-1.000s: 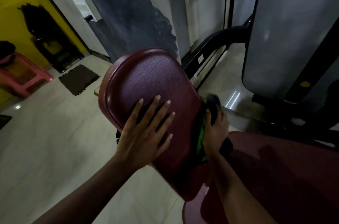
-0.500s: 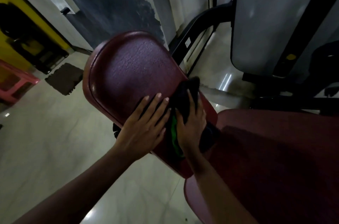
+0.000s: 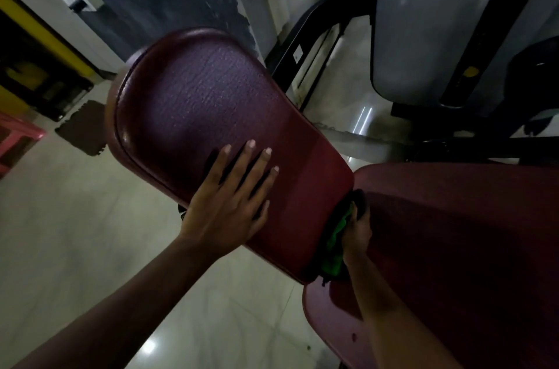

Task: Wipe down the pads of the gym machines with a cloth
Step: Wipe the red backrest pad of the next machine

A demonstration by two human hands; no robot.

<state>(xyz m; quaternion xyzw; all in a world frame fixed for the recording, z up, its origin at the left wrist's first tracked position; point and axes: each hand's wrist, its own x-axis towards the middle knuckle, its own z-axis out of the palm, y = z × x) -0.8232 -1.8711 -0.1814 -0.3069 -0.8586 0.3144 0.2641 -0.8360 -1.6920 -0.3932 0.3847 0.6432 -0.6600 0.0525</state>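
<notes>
Between the pads (image 3: 211,102), the right hand (image 3: 357,232) grips the cloth (image 3: 337,244).

The left arm (image 3: 121,293) comes in from the lower left of the frame and runs up toward the centre, bare to the wrist. The left hand (image 3: 230,205) lies flat, palm down, fingers (image 3: 244,164) straight and spread, thumb out to the right, resting on the maroon pad (image 3: 196,96). The right forearm (image 3: 393,317) rises steeply from the lower right edge, in shadow. The right hand (image 3: 357,232) sits right of centre, its back toward the camera, fingers curled round a dark and green cloth (image 3: 335,235), their tips hidden
</notes>
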